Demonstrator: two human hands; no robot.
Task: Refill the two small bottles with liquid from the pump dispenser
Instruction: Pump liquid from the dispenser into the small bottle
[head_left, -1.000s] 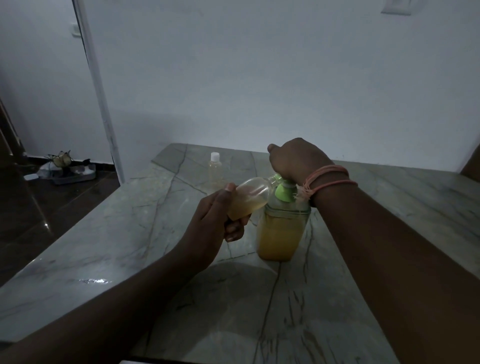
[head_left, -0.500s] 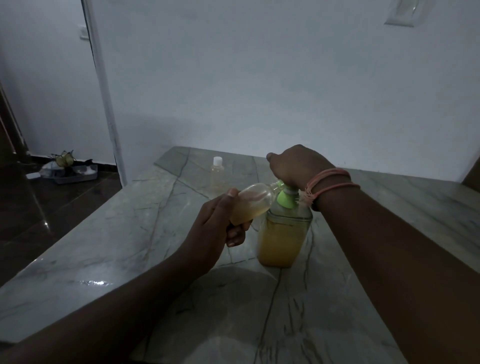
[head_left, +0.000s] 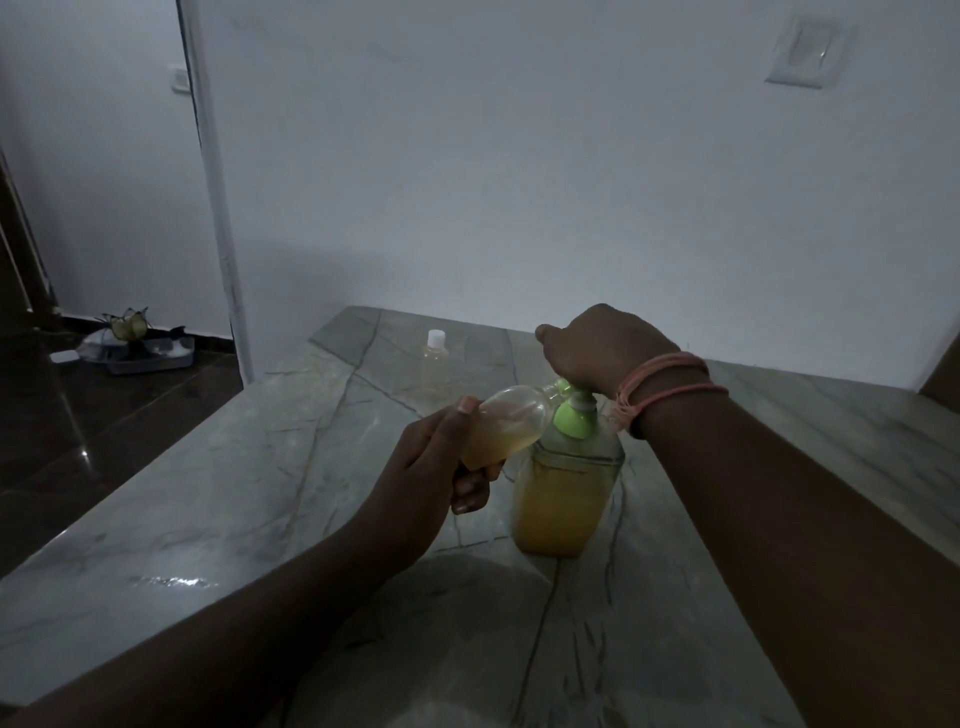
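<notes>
A pump dispenser (head_left: 563, 499) with yellow liquid and a green collar stands in the middle of the marble table (head_left: 218, 493). My right hand (head_left: 602, 351) is curled over the pump head, which it hides. My left hand (head_left: 436, 462) grips a small clear bottle (head_left: 501, 426), tilted with its mouth at the green spout; it is partly filled with yellow liquid. A second small bottle (head_left: 435, 364) with a white cap stands upright farther back on the table, untouched.
A white wall runs along the table's far edge. The table's left edge drops to a dark floor, where a tray of small items (head_left: 140, 345) lies by the doorway. A brown object (head_left: 943, 374) shows at the right edge.
The camera has tipped down a little, so everything sits slightly lower in view. Both hands keep their hold at the dispenser; the right hand and the pump collar look slightly lower against the dispenser.
</notes>
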